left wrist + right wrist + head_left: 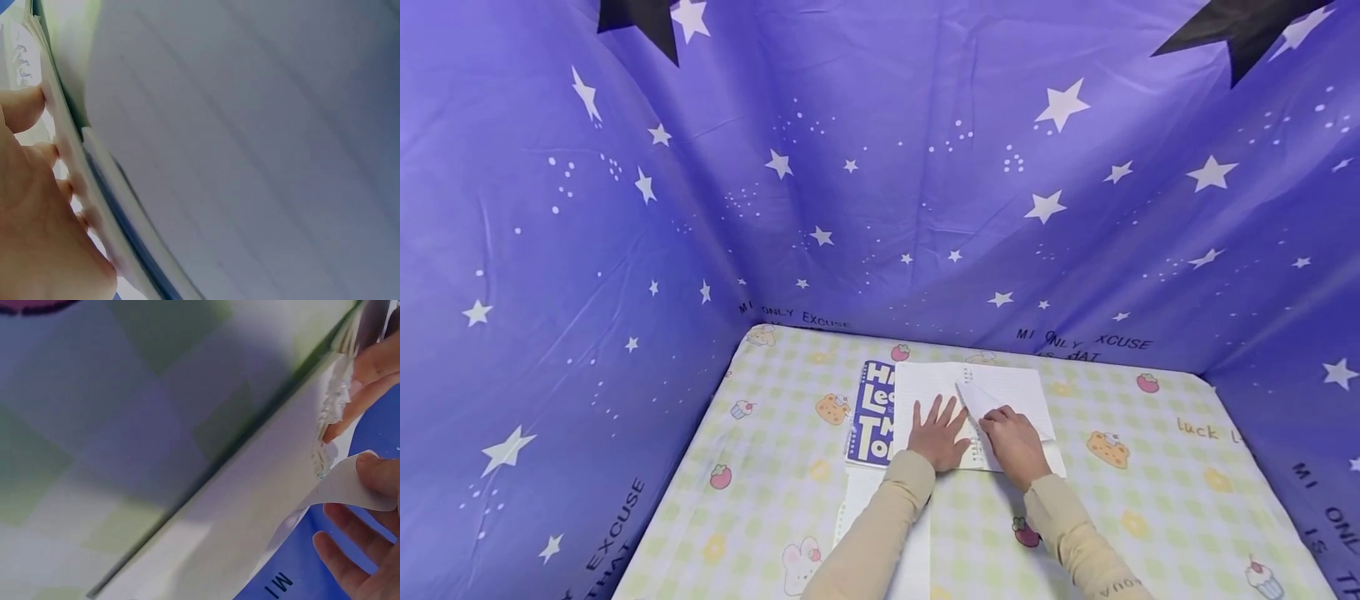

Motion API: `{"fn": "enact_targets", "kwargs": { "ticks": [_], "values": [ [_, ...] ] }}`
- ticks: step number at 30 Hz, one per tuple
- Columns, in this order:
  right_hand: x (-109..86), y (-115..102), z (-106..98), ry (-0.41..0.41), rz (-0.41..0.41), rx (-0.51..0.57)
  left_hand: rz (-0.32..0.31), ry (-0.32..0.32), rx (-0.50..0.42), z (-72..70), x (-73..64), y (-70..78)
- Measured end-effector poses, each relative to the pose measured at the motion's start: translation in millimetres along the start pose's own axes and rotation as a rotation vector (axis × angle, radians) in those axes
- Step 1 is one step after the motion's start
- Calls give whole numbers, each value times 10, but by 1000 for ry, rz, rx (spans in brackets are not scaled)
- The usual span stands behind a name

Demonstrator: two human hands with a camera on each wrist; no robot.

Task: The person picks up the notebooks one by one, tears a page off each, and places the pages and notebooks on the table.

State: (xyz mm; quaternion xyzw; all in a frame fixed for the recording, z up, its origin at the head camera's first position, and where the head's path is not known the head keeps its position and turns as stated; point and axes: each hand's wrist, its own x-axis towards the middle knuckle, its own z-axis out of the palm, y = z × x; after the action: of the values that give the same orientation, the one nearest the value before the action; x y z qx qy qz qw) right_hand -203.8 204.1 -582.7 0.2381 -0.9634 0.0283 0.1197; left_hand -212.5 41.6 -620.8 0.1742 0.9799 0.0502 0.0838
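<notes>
Low in the head view, right of centre, the right hand (1017, 448) pinches a lifted sheet (983, 402); the left hand (938, 437), fingers spread, rests on the left page of the open notebook (925, 383). Between them the spiral binding (977, 451) runs up the frame. The sheet slants from the right hand (clearly the nearer) up-left toward the binding's upper part.

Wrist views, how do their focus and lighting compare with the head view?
Head view: bright and fairly sharp, the notebook clear, the starred backdrop legible; left wrist view: the lined sheet is shaded and its rules are blurred, while the far left is very bright; right wrist view: the tablecloth is soft, much of it in bluish shade.
</notes>
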Motion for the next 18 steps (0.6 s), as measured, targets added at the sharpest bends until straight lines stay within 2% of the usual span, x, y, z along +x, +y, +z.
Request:
{"fn": "enact_targets", "kwargs": {
  "ticks": [4, 10, 12, 15, 18],
  "values": [
    [-8, -38, -36, 6, 7, -16, 5, -10, -11, -29, -42, -2],
    [-36, -69, -85, 26, 33, -6, -7, -5, -35, -156, -119, 35],
    [-57, -75, -86, 37, 41, 3, -15, -21, -29, -184, -121, 51],
    [-105, -97, -69, 29, 28, 16, -33, -40, -12, -181, -94, 60],
    [-168, -134, -50, 27, 9, 41, -40, -59, -1, -105, -27, 37]
  ]
}}
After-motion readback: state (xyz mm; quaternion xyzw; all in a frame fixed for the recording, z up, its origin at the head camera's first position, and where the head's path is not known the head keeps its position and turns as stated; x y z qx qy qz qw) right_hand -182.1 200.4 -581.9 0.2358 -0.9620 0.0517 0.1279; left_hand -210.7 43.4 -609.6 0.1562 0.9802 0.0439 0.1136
